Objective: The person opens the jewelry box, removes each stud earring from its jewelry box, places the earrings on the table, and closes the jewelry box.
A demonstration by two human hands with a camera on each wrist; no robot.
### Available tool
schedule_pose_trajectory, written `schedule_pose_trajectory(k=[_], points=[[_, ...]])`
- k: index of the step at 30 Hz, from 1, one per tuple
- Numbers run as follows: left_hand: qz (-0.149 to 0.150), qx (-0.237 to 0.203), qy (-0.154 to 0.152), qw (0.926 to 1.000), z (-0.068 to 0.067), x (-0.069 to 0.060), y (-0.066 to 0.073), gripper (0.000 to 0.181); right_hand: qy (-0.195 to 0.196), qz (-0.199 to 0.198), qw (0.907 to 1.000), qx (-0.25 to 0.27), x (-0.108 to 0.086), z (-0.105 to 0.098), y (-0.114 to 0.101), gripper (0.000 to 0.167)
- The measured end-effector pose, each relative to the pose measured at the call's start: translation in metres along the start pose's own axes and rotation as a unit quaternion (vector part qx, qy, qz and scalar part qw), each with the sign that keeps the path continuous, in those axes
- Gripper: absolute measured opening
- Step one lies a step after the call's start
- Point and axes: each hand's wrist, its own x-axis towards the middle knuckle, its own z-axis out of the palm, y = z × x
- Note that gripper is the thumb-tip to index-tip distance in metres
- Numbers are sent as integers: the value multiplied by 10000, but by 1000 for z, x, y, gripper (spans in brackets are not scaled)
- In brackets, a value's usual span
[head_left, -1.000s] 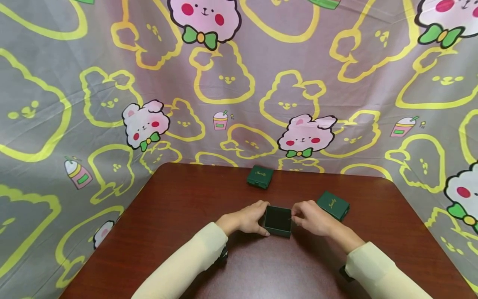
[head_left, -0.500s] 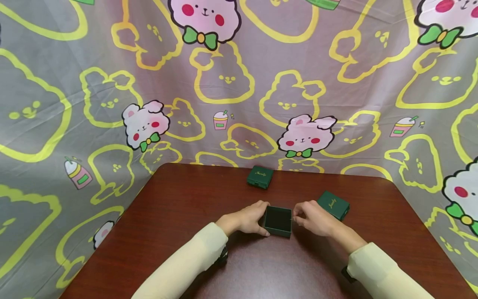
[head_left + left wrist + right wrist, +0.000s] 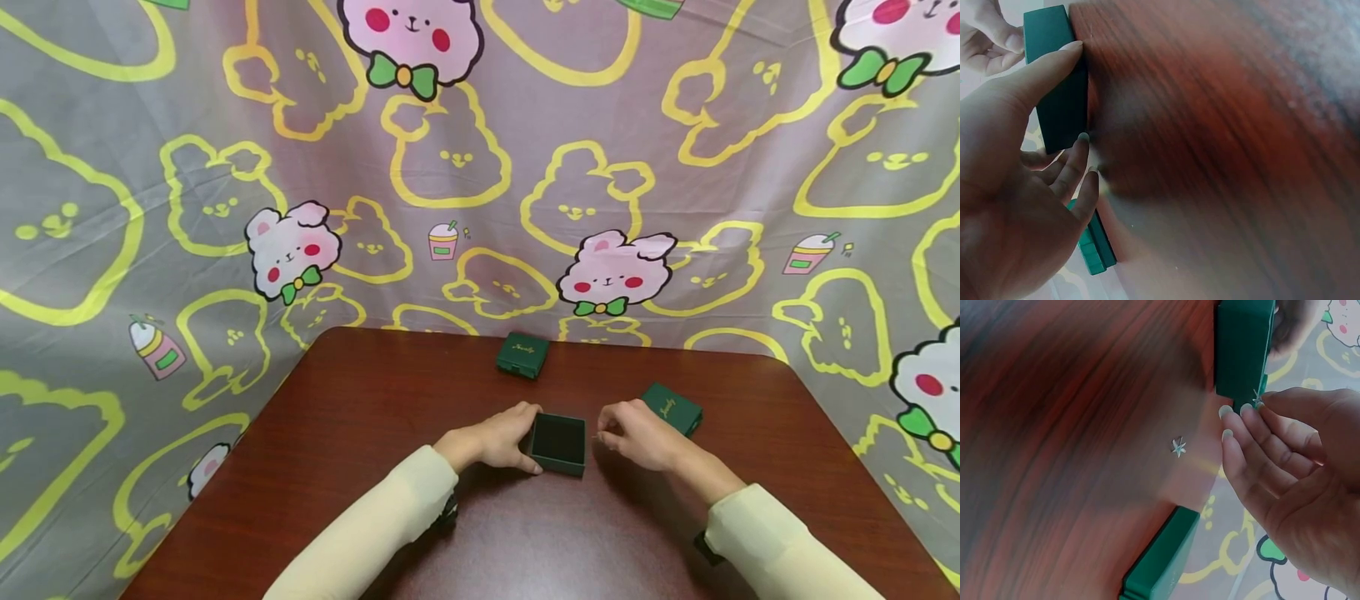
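An open dark green box [image 3: 558, 467] with a black interior sits on the table [image 3: 390, 392]. My left hand [image 3: 498, 437] grips its left side; in the left wrist view the thumb lies along the box's side [image 3: 1060, 106]. Just right of the box is my right hand [image 3: 637, 435]. Between thumb and index finger it pinches a small silver star-shaped piece [image 3: 1257, 399], seen in the right wrist view beside the box [image 3: 1241, 356]. A second silver star piece [image 3: 1178, 447] lies on the table near my right fingertips.
One closed green box with gold lettering [image 3: 522, 355] stands near the table's back edge. Another closed green box [image 3: 671, 410] is behind and right of my right hand, partly covered by it. A patterned cloth [image 3: 480, 167] hangs behind the table.
My right hand has moved a little to the right, away from the open box. The left hand and the boxes have stayed in place.
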Motion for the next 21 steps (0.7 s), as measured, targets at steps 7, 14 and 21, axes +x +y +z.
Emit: schedule_pose_trajectory(k=[7,14,21], points=[[20,5,-7,10000,0,0,-1,91,50,-1,10000,-36,-2,-1,10,9],[-4,-19,-58,10000,2,0,-1,92,171,-2,9997,-172,-6,2,25,13],[-9,54,-27,10000,1,0,-1,93,255,-8,9995,-170,-9,5,34,13]])
